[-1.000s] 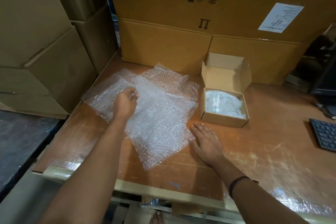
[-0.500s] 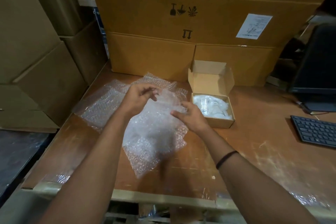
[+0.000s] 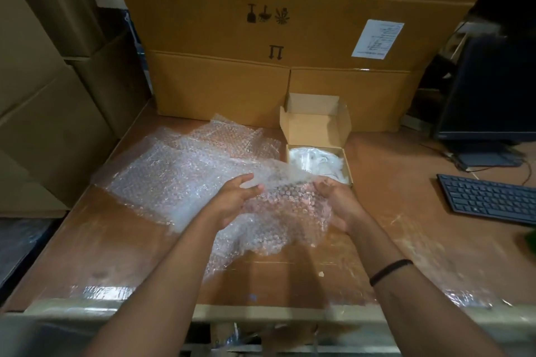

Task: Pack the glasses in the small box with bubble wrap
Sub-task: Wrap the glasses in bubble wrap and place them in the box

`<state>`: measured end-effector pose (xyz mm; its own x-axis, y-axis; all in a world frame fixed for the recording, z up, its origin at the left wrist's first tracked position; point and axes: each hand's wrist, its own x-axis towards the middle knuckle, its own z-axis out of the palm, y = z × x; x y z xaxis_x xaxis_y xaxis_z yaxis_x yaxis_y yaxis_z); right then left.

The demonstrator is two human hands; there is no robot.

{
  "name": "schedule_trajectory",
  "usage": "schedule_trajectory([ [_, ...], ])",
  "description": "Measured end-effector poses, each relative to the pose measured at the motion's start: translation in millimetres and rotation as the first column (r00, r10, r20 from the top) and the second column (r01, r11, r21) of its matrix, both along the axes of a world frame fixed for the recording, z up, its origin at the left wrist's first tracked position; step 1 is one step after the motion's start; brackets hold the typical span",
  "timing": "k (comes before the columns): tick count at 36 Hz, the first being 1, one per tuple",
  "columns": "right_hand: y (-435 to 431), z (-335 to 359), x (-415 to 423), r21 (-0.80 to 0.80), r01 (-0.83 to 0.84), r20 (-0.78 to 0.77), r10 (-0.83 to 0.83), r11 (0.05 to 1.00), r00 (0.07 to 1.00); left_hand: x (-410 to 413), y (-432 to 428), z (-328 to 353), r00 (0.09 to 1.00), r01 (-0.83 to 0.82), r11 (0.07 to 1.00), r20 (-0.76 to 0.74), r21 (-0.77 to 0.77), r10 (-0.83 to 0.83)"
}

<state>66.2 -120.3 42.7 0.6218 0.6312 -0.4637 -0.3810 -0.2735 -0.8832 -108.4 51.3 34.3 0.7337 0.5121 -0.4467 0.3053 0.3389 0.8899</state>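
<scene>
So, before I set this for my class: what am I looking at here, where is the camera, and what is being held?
There is no machine: these are a person's bare hands, filmed by one camera worn on the head, looking forward and down. The left hand and right hand hold a crumpled bubble wrap sheet above a wooden table. Spare sheets lie flat on the left. Behind sits the small box, lid open, with something pale inside, probably the glasses. A keyboard lies right; large cartons stand behind.
</scene>
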Motion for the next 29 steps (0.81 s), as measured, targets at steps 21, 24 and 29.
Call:
schedule_trajectory([
  [21, -67, -16, 35, -0.045, 0.089, 0.281, -0.073, 0.995, 0.957, 71, -64, -6, 0.983, 0.05, 0.94, 0.147, 0.339, -0.106],
  [24, -80, -19, 47, 0.084, 0.242, 0.048, -0.247, 0.967, 0.968, 76, -64, -11, 0.988, 0.032, 0.953, 0.137, 0.303, -0.077],
  [29, -100, -31, 66, 0.082, 0.303, -0.039, -0.301, 0.949, 0.953, 92, -72, -14, 0.995, 0.076, 0.94, 0.03, 0.333, -0.091],
])
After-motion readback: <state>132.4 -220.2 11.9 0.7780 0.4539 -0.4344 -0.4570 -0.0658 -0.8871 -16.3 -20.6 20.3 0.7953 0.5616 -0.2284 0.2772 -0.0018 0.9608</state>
